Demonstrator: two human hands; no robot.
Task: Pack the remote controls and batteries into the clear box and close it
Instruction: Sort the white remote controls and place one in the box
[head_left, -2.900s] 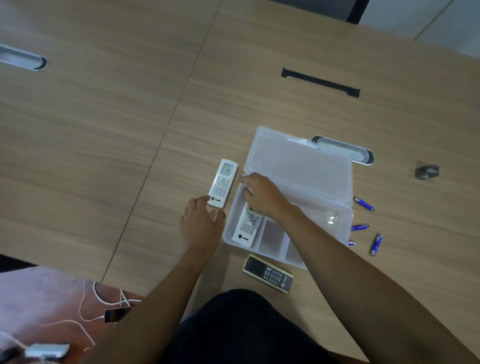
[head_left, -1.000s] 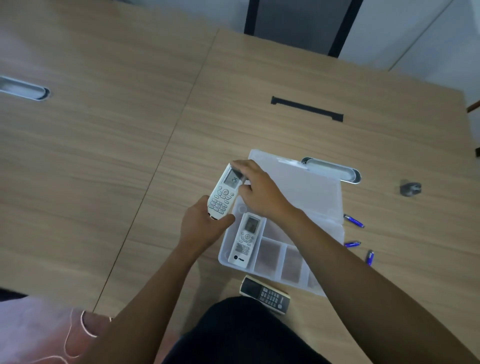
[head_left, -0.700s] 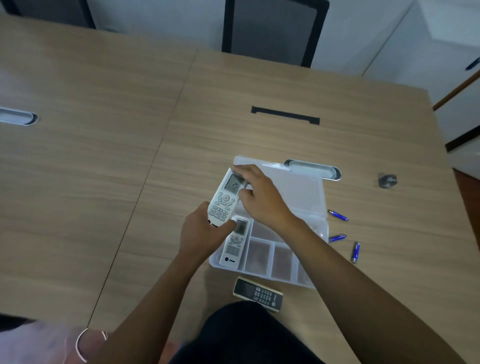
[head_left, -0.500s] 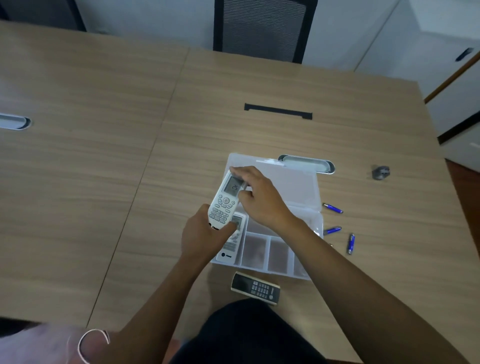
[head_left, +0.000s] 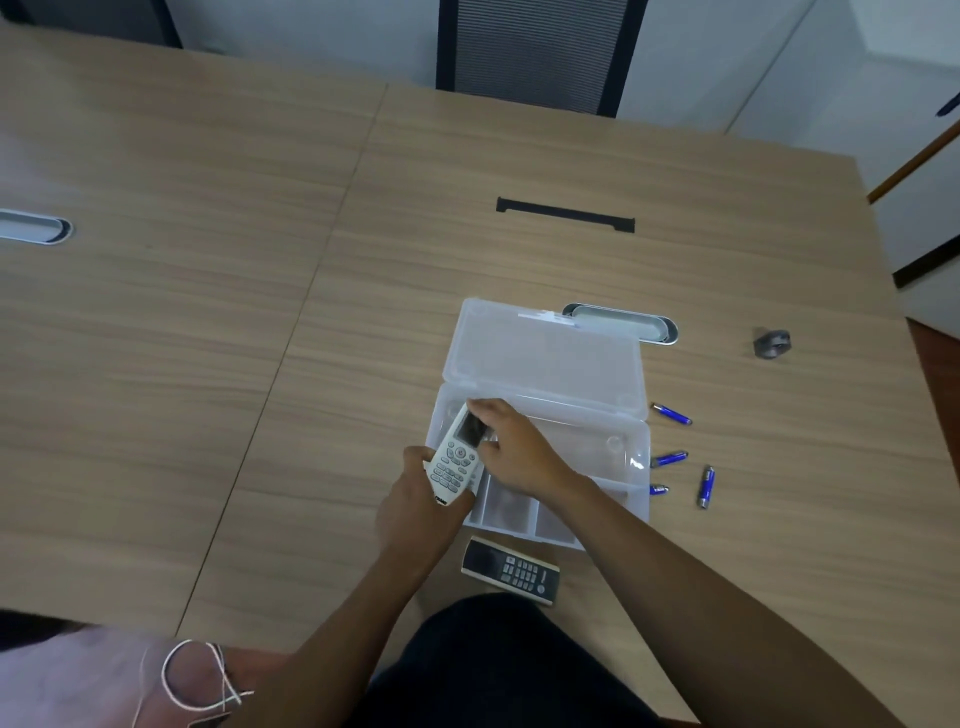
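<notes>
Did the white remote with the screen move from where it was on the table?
Yes. The white remote left the table, and both hands now hold it over the left end of the clear box.

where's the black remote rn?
Head view: black remote lies on the table, just in front of the clear box, below both hands.

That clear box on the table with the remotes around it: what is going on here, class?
A person is packing a clear box whose lid lies open. Both hands hold a white remote over the box's left end: the left hand grips its lower end, the right hand its top. A black remote lies on the table just in front of the box. Four blue batteries lie loose to its right. Nothing is closed yet.
</notes>
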